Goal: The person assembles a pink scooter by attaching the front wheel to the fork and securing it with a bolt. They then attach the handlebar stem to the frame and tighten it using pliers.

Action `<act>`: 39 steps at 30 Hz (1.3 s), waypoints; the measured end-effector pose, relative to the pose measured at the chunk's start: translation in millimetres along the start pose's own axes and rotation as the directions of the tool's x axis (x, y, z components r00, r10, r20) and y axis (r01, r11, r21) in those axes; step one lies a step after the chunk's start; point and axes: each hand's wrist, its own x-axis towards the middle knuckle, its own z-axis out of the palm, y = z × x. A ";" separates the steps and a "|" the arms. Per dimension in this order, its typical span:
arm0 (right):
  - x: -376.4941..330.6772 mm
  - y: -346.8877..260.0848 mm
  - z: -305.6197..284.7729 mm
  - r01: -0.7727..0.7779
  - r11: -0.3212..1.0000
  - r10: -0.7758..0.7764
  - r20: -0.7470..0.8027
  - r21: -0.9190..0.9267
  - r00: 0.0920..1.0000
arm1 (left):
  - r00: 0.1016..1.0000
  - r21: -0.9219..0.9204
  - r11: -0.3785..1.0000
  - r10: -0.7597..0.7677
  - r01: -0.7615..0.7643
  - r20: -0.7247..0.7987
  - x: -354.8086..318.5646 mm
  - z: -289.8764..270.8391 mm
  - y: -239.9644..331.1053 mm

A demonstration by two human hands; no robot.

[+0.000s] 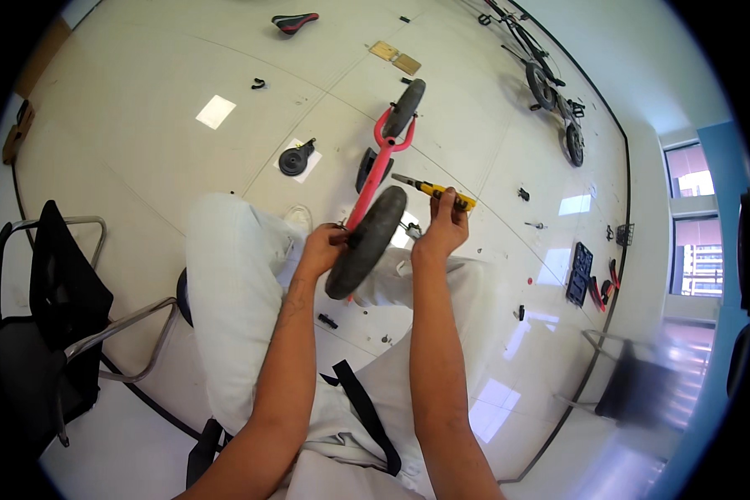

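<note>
A small red-pink bike frame (368, 193) is held tilted in front of my knees. One black wheel (404, 108) sits in the fork at its far end, and another black wheel (367, 243) is at the near end. My left hand (325, 247) is closed on the frame beside the near wheel's hub; the exact grip is partly hidden. My right hand (442, 227) holds a hand tool (448, 195) with a yellow-and-black handle and a grey tapered tip. That tip points toward the frame, apart from it. Behind the frame shows a dark rounded part (367, 169), mostly covered.
Small parts lie about the tiled floor: a black saddle (294, 23), wooden pieces (396, 58), a round black part (294, 160) on white paper. Bicycles (542, 83) stand far right, near a dark tool case (580, 273) and red-handled tools (612, 279). Chairs (62, 308) flank me.
</note>
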 end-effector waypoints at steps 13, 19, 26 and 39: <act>-21.4 -6.1 31.0 0.079 0.964 0.032 0.407 -0.254 0.913 | 0.979 -0.030 0.997 0.060 -0.068 -0.196 -10.3 15.9 -6.6; -31.7 -22.4 65.4 0.172 0.873 0.065 0.458 -0.456 0.887 | 0.982 0.030 1.000 0.012 -0.007 -0.189 -22.1 16.5 14.1; -25.1 -19.1 82.0 0.697 0.269 0.335 0.743 -0.665 0.580 | 0.951 0.167 0.986 0.031 0.022 -0.307 -35.1 15.2 28.5; -22.6 -35.3 121.2 0.858 0.072 0.861 0.466 -0.509 0.204 | 0.987 -0.216 0.975 -0.088 0.057 -0.137 -31.5 18.2 14.8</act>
